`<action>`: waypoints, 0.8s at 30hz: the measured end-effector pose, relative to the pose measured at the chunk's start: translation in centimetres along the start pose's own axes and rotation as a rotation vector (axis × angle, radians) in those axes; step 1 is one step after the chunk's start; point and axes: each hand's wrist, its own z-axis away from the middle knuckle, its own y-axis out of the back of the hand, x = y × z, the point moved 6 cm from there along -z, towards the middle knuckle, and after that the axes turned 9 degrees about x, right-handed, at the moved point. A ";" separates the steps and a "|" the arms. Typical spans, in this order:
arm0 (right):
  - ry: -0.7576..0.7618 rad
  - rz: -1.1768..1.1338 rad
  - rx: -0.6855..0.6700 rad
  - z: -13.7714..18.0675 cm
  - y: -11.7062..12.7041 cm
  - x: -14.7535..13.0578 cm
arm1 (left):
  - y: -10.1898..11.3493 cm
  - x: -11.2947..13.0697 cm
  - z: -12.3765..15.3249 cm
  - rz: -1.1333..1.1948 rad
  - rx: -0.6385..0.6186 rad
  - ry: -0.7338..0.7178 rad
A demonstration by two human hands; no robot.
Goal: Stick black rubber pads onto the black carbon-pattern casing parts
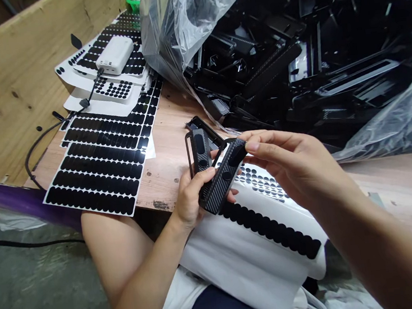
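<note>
My left hand (191, 196) grips a black plastic piece with a carbon-fibre pattern (219, 185), thumb on top and fingers beneath. The piece is tilted, its upper end towards the right. A round and an oblong black patch show on its face. At that upper end my right hand (276, 151) closes thumb and forefinger; whether a small sticker is also between them I cannot tell. Just beyond my left hand is a similar black piece (201, 147) with black patches. Under both hands, a sheet of black stickers (273, 226) lies across my lap and the table edge.
A large clear plastic bag (166, 35) full of black plastic parts (274, 67) occupies the back right. Sticker sheets (98, 161) spread over the wooden table (167, 174) at left. A white power bank (116, 54) with a black cable rests on them, beside a wooden board (9, 92).
</note>
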 end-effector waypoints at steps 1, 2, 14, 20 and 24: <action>-0.002 0.004 -0.002 0.0 0.0 0.0 | 0.0 0.0 0.0 0.001 -0.001 0.000; -0.005 0.007 -0.006 0.0 -0.1 0.0 | 0.0 0.0 0.0 0.001 -0.002 0.000; 0.014 0.027 -0.013 0.0 0.0 0.0 | -0.3 0.2 0.2 -0.011 -0.019 0.005; 0.026 0.039 -0.024 0.0 -0.1 0.0 | -0.2 0.0 0.1 -0.002 -0.027 0.002; 0.073 0.066 0.015 0.0 0.4 0.3 | -0.2 0.0 0.2 0.000 -0.035 -0.002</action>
